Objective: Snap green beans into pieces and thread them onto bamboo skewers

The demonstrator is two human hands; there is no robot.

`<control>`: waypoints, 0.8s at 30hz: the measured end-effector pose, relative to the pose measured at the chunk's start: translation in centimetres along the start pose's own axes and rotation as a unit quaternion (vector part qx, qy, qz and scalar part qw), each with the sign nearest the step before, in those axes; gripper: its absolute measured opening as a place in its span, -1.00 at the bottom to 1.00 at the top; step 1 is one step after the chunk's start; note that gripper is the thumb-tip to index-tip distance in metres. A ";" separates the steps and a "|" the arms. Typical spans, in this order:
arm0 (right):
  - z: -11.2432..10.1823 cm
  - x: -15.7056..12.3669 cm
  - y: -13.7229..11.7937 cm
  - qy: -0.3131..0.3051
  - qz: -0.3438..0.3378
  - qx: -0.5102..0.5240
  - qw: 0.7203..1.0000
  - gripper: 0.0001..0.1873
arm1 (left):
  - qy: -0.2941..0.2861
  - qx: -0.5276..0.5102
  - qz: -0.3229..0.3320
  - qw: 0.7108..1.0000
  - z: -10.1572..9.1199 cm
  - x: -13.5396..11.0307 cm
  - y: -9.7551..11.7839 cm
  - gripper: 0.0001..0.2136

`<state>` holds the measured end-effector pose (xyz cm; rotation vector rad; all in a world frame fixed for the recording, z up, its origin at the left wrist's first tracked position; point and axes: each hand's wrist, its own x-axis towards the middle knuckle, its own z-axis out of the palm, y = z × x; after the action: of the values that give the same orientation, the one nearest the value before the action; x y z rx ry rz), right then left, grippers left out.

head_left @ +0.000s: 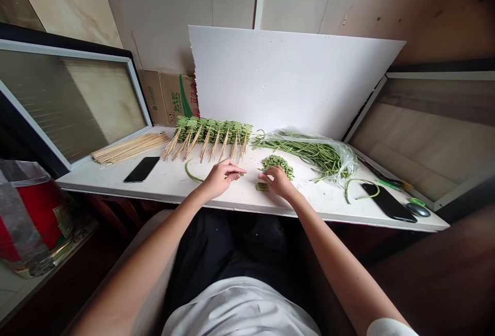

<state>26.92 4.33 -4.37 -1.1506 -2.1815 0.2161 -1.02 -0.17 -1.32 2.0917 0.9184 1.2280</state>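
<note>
From the head camera, the person sits at a white table (116,181) with both forearms reaching forward. The left hand (221,176) is closed in a pinch, thumb and fingers gripping a thin skewer (240,174) whose tip points toward the other hand. The right hand (277,181) lies just beside it, fingers curled down onto a small stack of cut bean pieces (262,187) at the table's near edge; whether it grips the stack or only presses on it cannot be told. Just behind the right hand is a loose pile of cut beans (277,162). Farther back stands a row of finished bean skewers (211,133), sticks fanned toward the person, and to its left a bundle of bare bamboo sticks (127,148). Long green beans (305,148) spill from a clear plastic bag (345,163) on the right (one stray bean (190,171) curves near the left wrist). A dark phone (142,169) lies at the left, a second phone (389,202) at the right, and a white foam board (286,78) leans against the wall.
</note>
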 end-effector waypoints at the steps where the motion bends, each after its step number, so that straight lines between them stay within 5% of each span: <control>1: -0.3 0.1 -0.8 0.007 0.003 0.023 1.000 -0.55 | 0.007 -0.002 0.001 1.000 0.1 0.0 0.0 -0.79; 5: -1.6 0.1 -5.2 -0.044 -0.009 0.186 0.982 -0.51 | 0.023 0.000 0.019 1.000 0.9 -0.1 0.3 -0.75; 9: -2.8 -0.1 -8.3 -0.055 -0.038 0.210 0.976 -0.57 | 0.032 0.003 0.039 0.999 1.7 -0.1 0.5 -0.74; 15: -3.6 -0.2 -8.7 -0.005 -0.047 0.202 0.978 -0.58 | 0.024 -0.044 0.008 0.999 2.6 -0.1 0.1 -0.70; 24: -1.8 -0.5 -9.2 -0.005 -0.050 0.159 0.986 -0.64 | -0.025 -0.091 -0.077 0.993 2.7 -0.5 0.2 -0.55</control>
<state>21.95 -1.89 0.69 -0.8607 -2.1119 0.5065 1.32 -0.97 -2.61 1.8650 0.8911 1.1306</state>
